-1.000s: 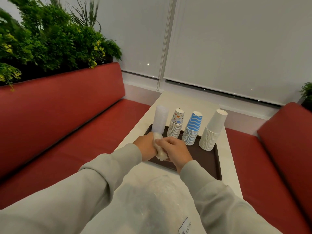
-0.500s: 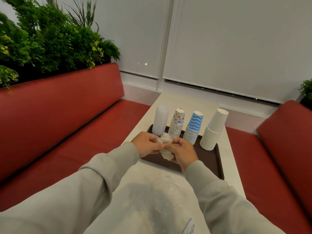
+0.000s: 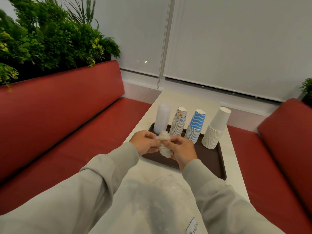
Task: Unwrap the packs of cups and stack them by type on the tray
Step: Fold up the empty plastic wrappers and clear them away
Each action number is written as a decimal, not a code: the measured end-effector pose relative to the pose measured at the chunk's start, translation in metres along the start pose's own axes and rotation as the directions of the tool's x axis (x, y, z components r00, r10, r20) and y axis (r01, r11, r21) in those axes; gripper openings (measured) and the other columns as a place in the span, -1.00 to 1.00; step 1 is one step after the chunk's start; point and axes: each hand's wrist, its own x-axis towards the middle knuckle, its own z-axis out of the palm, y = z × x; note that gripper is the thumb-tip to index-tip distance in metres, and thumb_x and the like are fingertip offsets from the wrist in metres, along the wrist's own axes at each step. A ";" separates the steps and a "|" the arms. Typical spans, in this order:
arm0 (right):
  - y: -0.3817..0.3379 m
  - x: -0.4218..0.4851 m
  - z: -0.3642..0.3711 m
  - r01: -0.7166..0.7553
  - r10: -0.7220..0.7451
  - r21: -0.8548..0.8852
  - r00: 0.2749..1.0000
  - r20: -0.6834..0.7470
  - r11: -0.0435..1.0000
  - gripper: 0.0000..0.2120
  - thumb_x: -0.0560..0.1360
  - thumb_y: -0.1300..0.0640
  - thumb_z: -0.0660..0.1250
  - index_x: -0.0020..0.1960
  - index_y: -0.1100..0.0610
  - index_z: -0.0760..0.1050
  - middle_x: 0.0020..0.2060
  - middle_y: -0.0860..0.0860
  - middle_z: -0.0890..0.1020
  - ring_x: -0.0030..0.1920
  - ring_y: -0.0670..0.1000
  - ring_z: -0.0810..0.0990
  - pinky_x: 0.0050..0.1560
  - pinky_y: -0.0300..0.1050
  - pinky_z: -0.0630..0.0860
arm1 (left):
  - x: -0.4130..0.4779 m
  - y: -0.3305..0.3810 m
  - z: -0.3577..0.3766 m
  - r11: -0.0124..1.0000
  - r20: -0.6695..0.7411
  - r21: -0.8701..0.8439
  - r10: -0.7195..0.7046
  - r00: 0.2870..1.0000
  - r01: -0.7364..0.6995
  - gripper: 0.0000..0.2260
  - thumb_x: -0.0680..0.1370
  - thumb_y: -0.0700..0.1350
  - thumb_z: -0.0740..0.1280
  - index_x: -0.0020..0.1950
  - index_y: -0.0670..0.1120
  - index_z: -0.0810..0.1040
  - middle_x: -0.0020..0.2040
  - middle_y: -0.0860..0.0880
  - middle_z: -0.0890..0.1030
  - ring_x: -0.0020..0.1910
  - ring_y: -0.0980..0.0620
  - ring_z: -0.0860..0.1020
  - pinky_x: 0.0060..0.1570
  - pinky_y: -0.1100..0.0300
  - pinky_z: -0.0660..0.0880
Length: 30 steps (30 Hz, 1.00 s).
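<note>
At the far left, plants [image 3: 42,39] stood above a red bench [image 3: 59,115]. Right of it ran a white table [image 3: 190,100] bearing a brown tray [image 3: 212,162]. Four upside-down stacks lined the tray's far edge: clear cups [image 3: 162,118], patterned cups [image 3: 179,123] just beside them, then blue cups [image 3: 195,127], then white cups [image 3: 217,129], their top leaning right.

Over the tray's near left corner, the left hand [image 3: 143,143] and right hand [image 3: 181,149] met, both in grey sleeves [image 3: 101,174]. A crumpled wrap [image 3: 163,143] was held between them above the tray, in front of the clear cups. The left hand's fingers curled in and pinched the wrap's left side. The right hand's thumb and forefinger pinched its top, the other fingers curled in against it.

Nearer the person, loose plastic [image 3: 160,191] lay on the table between the sleeves, with a white label [image 3: 192,225] at its near right. A second bench [image 3: 287,141] stood at the far right.
</note>
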 end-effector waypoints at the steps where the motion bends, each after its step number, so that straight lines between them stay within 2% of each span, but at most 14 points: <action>1: 0.002 0.000 0.001 -0.001 0.000 -0.011 1.000 -0.010 1.000 -0.88 0.41 0.28 0.54 -0.18 0.09 0.66 -0.17 0.15 0.73 -0.07 0.23 0.71 0.00 0.21 0.65 | 0.000 -0.003 0.000 0.999 -0.045 0.031 0.021 0.999 -0.019 -0.75 0.47 -0.29 0.49 0.10 -0.21 0.53 0.07 -0.24 0.63 -0.12 -0.09 0.67 -0.20 0.17 0.64; 2: 0.003 -0.001 0.001 -0.005 0.004 -0.020 1.000 -0.020 1.000 -0.87 0.40 0.27 0.55 -0.18 0.08 0.66 -0.17 0.14 0.73 -0.06 0.24 0.71 0.03 0.24 0.64 | 0.000 -0.006 0.000 0.991 -0.090 0.122 0.067 0.994 -0.056 -0.76 0.46 -0.26 0.51 0.04 -0.17 0.52 0.03 -0.21 0.63 -0.14 -0.09 0.67 -0.22 0.14 0.63; 4: 0.007 -0.003 0.002 -0.009 0.008 -0.037 0.999 -0.032 0.999 -0.88 0.36 0.20 0.59 -0.18 0.06 0.67 -0.15 0.13 0.73 -0.03 0.24 0.71 0.07 0.28 0.62 | -0.002 -0.011 0.001 0.910 -0.174 0.398 0.197 0.965 -0.114 -0.78 0.44 -0.13 0.55 -0.07 -0.09 0.53 -0.08 -0.09 0.63 -0.19 -0.06 0.64 -0.29 0.11 0.62; 6: 0.009 -0.007 0.004 -0.020 0.017 -0.070 0.999 -0.040 0.997 -0.84 0.28 0.09 0.61 -0.18 -0.02 0.68 -0.15 0.10 0.74 -0.03 0.21 0.71 0.08 0.29 0.61 | -0.006 -0.014 0.003 0.857 -0.218 0.497 0.276 0.936 -0.137 -0.80 0.43 -0.09 0.55 -0.12 -0.07 0.54 -0.17 -0.03 0.61 -0.28 -0.02 0.60 -0.32 0.12 0.61; 8: 0.013 -0.009 0.005 -0.030 0.027 -0.086 0.999 -0.043 0.996 -0.82 0.26 0.06 0.61 -0.18 -0.05 0.67 -0.16 0.08 0.74 -0.04 0.20 0.71 0.07 0.29 0.62 | -0.010 -0.015 0.006 0.873 -0.206 0.460 0.280 0.938 -0.160 -0.90 0.46 -0.18 0.50 -0.11 -0.09 0.59 -0.22 -0.06 0.64 -0.37 0.00 0.62 -0.31 0.13 0.64; 9: 0.015 -0.011 0.006 -0.036 0.032 -0.086 0.999 -0.039 0.996 -0.83 0.28 0.09 0.61 -0.18 -0.05 0.67 -0.17 0.09 0.74 -0.04 0.20 0.71 0.07 0.29 0.62 | -0.012 -0.016 0.007 0.882 -0.193 0.445 0.264 0.945 -0.155 -0.94 0.48 -0.23 0.46 -0.11 -0.09 0.64 -0.23 -0.07 0.67 -0.37 0.01 0.64 -0.24 0.11 0.66; 11: 0.016 -0.016 0.007 -0.046 0.044 -0.081 0.999 -0.032 0.996 -0.84 0.29 0.09 0.61 -0.17 -0.06 0.68 -0.17 0.09 0.74 -0.04 0.21 0.71 0.07 0.29 0.62 | -0.014 -0.020 0.006 0.898 -0.154 0.417 0.223 0.963 -0.141 -0.87 0.48 -0.25 0.41 -0.09 -0.06 0.71 -0.25 -0.07 0.70 -0.31 0.01 0.69 -0.10 0.09 0.67; 13: 0.016 -0.022 0.006 -0.054 0.052 -0.091 0.998 -0.023 0.994 -0.82 0.27 0.06 0.61 -0.16 -0.05 0.68 -0.16 0.08 0.74 -0.03 0.20 0.71 0.08 0.28 0.62 | -0.019 -0.023 0.006 0.936 -0.110 0.330 0.162 0.981 -0.118 -0.88 0.45 -0.20 0.44 -0.08 -0.04 0.74 -0.22 -0.07 0.72 -0.22 -0.01 0.71 -0.01 0.05 0.66; 15: 0.016 -0.029 0.002 -0.053 0.052 -0.083 0.999 -0.012 0.995 -0.86 0.33 0.13 0.60 -0.15 0.04 0.68 -0.16 0.10 0.74 -0.05 0.17 0.71 0.09 0.28 0.62 | -0.026 -0.024 0.008 0.969 -0.074 0.231 0.103 0.992 -0.084 -0.86 0.39 -0.13 0.51 -0.06 -0.06 0.74 -0.16 -0.10 0.73 -0.13 -0.06 0.71 0.03 0.02 0.65; 18: 0.013 -0.043 -0.006 -0.055 0.056 -0.043 0.998 0.033 0.998 -0.91 0.41 0.24 0.55 -0.11 0.13 0.68 -0.14 0.16 0.73 -0.07 0.18 0.71 0.08 0.25 0.63 | -0.044 -0.024 0.014 0.995 -0.036 0.079 0.060 0.998 -0.057 -0.84 0.44 -0.18 0.52 0.00 -0.19 0.72 -0.08 -0.19 0.72 -0.05 -0.12 0.70 0.04 0.04 0.64; 23: 0.008 -0.076 -0.029 -0.120 0.120 -0.005 0.984 0.132 0.993 -0.85 0.39 0.22 0.56 -0.06 0.19 0.68 -0.02 0.29 0.68 -0.07 0.18 0.69 -0.06 0.05 0.66 | -0.077 -0.030 0.029 0.998 -0.026 0.036 0.057 0.998 -0.056 -0.81 0.45 -0.18 0.53 0.02 -0.22 0.70 -0.07 -0.20 0.72 -0.03 -0.14 0.70 0.05 0.03 0.64; 27: 0.006 -0.116 -0.059 -0.150 0.147 -0.002 0.965 0.216 0.989 -0.83 0.45 0.26 0.50 0.04 0.23 0.66 -0.04 0.21 0.71 -0.09 0.10 0.70 -0.01 0.03 0.66 | -0.111 -0.042 0.057 0.996 -0.085 0.074 0.056 0.995 -0.050 -0.86 0.45 -0.14 0.53 -0.04 -0.16 0.71 -0.08 -0.14 0.72 -0.08 -0.03 0.68 0.00 0.13 0.64; 30: 0.010 -0.154 -0.088 -0.159 0.150 0.010 0.951 0.270 0.987 -0.82 0.48 0.29 0.45 0.08 0.27 0.65 -0.11 0.15 0.72 -0.14 0.05 0.69 -0.10 -0.07 0.65 | -0.143 -0.058 0.082 0.997 -0.100 0.066 0.041 0.994 -0.034 -0.87 0.46 -0.15 0.53 -0.05 -0.16 0.70 -0.13 -0.12 0.70 -0.16 0.01 0.64 -0.09 0.19 0.61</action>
